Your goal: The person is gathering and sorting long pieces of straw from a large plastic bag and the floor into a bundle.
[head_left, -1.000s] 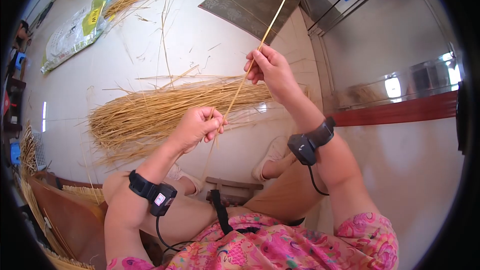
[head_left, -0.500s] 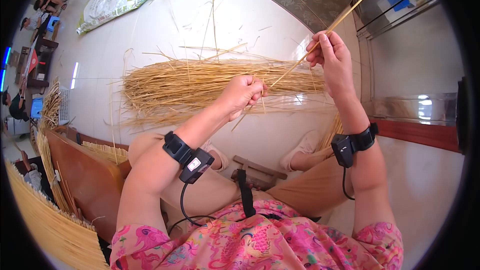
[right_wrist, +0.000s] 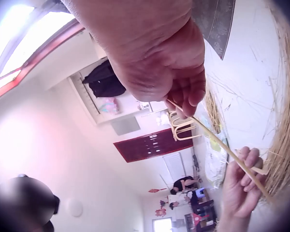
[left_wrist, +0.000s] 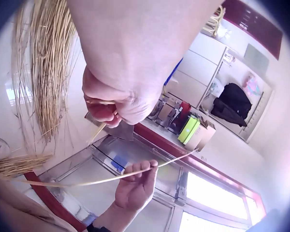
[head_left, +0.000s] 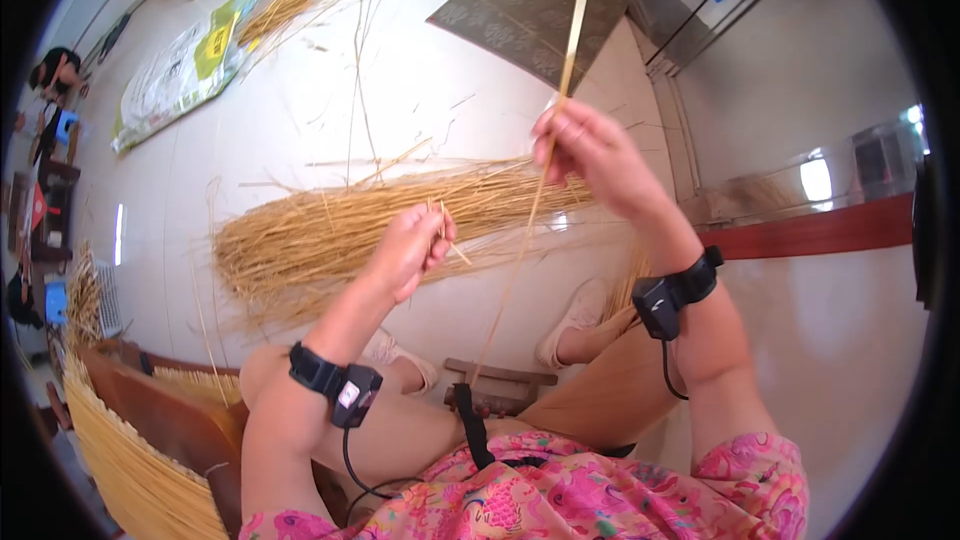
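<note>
Between thumb and fingers, my right hand point(head_left: 595, 155) pinches a long, thin straw stalk point(head_left: 574, 30). The stalk reaches up past the hand and runs down toward my lap, bowing slightly in the left wrist view. My left hand point(head_left: 412, 245) is curled round short straw pieces point(head_left: 458, 252), whose ends stick out past the fingers; the palm hides the rest. In the head view the stalk passes to the right of this hand, apart from it. Beyond both hands a big heap of straw stalks point(head_left: 320, 240) lies on the floor.
A white-and-green sack point(head_left: 180, 90) and a smaller straw bundle point(head_left: 305, 0) lie at the far left. A dark mat point(head_left: 540, 10) is ahead, near a glass-fronted cabinet point(head_left: 790, 110). A brown wooden board point(head_left: 160, 400) stands by my left leg, and a low stool point(head_left: 495, 385) sits between my feet.
Earlier the long stalk ran from my right hand to my left; now it passes clear of the left hand. The head view swung right, then back. Short pieces remain in the left hand.
</note>
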The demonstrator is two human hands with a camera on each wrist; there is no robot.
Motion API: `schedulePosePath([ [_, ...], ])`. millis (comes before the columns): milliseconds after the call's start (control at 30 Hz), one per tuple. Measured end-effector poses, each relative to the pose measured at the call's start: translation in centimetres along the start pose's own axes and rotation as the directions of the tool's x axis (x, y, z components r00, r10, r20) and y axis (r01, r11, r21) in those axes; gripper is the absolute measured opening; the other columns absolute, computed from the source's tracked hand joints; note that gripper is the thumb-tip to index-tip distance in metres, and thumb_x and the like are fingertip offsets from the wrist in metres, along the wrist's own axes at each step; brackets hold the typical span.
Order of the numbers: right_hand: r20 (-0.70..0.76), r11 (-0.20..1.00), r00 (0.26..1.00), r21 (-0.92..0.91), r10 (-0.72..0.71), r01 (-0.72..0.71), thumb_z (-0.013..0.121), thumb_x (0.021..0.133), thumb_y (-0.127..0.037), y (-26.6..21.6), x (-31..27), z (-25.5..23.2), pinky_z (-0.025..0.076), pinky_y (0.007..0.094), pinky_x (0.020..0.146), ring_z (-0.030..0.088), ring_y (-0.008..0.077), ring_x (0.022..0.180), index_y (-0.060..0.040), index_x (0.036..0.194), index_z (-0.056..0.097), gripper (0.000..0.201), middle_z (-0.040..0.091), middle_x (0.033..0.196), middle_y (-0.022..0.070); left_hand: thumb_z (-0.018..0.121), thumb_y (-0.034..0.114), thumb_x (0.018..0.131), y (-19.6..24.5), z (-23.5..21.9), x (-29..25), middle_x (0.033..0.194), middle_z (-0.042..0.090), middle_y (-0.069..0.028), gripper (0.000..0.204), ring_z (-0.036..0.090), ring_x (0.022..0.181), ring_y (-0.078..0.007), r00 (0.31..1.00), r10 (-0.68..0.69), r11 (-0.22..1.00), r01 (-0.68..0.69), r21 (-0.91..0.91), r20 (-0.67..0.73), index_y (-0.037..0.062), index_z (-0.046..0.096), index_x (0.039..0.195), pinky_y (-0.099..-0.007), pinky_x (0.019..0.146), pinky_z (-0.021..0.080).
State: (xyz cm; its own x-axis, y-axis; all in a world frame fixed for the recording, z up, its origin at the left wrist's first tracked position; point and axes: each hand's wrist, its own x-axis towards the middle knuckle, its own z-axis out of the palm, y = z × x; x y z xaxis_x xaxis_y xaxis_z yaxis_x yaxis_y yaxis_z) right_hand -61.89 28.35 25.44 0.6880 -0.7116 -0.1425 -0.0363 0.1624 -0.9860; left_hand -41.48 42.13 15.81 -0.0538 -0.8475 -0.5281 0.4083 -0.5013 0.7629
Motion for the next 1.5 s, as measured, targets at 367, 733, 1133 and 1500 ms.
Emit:
schedulePosePath([
  [367, 0.197, 0.895, 0.945, -0.415, 0.263, -0.162, 0.044, 0.094, -0.016, 6.9, -1.5, 4.2, 0.049, 0.0252, 0.056, 0.057, 0.0108, 0.06, -0.0009, 0.087, 0.053, 0.019, 0.06, 0.072, 0.004, 0.058, 0.022, 0.089, 1.7, 1.5, -0.5, 0.123, 0.052, -0.0116, 0.046, 0.052, 0.109, -0.0192, 0.963, 0.233, 0.844, -0.268, 0.464, 0.133, -0.0005, 0.044, 0.126, -0.028, 0.087, 0.044],
  [733, 0.432, 0.79, 0.841, -0.614, 0.326, 0.009, 0.05, 0.089, -0.022, 10.9, -2.8, 7.8, 0.05, 0.0349, 0.066, 0.063, 0.0241, 0.073, -0.0017, 0.093, 0.059, 0.023, 0.064, 0.079, 0.013, 0.05, 0.014, 0.093, 10.0, -2.5, -2.2, 0.079, 0.06, -0.006, 0.019, 0.041, 0.054, -0.0026, 0.726, 0.655, 0.747, -0.664, 0.037, -0.207, -0.0001, 0.055, 0.105, -0.016, 0.047, 0.034],
  [1133, -0.18, 0.846, 0.846, -0.302, -0.502, 0.438, 0.062, 0.085, -0.017, -3.3, 5.0, 5.4, 0.046, 0.0243, 0.061, 0.057, 0.0087, 0.071, -0.0015, 0.105, 0.058, 0.025, 0.064, 0.081, 0.0063, 0.051, 0.014, 0.093, 5.6, 3.0, -1.6, 0.086, 0.063, -0.011, 0.016, 0.061, 0.068, -0.0125, 0.873, 0.481, 0.851, -0.487, 0.198, 0.08, -0.0018, 0.054, 0.092, -0.0225, 0.061, 0.051],
  [1500, -0.045, 0.887, 0.96, -0.397, -0.275, 0.236, 0.062, 0.083, -0.012, -2.2, 3.1, 7.7, 0.045, 0.0234, 0.056, 0.058, 0.0071, 0.061, 0.0001, 0.094, 0.062, 0.016, 0.065, 0.069, 0.006, 0.061, 0.012, 0.086, 7.4, 2.9, -1.5, 0.092, 0.057, -0.005, 0.029, 0.055, 0.065, -0.0074, 0.84, 0.538, 0.834, -0.542, 0.102, 0.061, 0.0003, 0.051, 0.11, -0.019, 0.053, 0.044],
])
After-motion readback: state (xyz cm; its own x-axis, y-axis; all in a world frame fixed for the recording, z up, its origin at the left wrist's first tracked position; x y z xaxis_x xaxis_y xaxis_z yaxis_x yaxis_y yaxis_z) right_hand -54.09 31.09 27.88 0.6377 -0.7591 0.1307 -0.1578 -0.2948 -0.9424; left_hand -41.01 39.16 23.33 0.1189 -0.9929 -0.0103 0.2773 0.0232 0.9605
